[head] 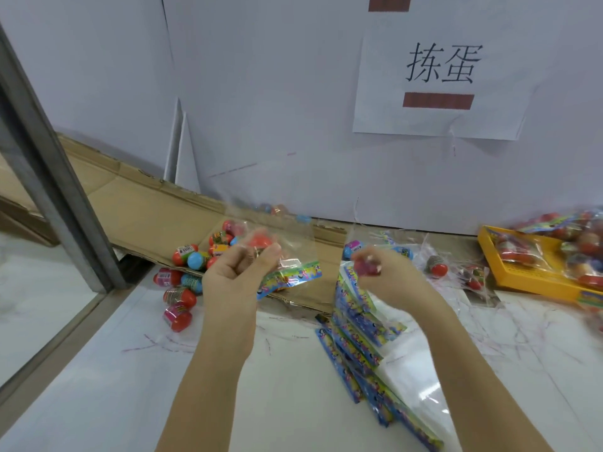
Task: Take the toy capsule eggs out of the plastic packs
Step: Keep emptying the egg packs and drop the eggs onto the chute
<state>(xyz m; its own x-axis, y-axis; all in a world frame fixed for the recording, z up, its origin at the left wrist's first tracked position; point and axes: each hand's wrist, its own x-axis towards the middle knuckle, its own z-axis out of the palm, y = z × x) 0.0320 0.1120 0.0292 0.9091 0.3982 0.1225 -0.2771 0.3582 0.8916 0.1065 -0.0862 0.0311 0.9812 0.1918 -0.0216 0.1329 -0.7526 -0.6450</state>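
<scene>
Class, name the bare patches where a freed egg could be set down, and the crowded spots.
Free: floor between metal frame and left forearm; floor in front of yellow tray. Crowded: loose eggs by the cardboard, empty packs between the forearms.

Both arms were bare. The left forearm (225, 337) and the right forearm (456, 353) showed uncovered from the bottom edge of the view to the wrists. The left grip (239, 265) and the right grip (385, 272) were bare hands, the right one blurred at its fingertips.
</scene>
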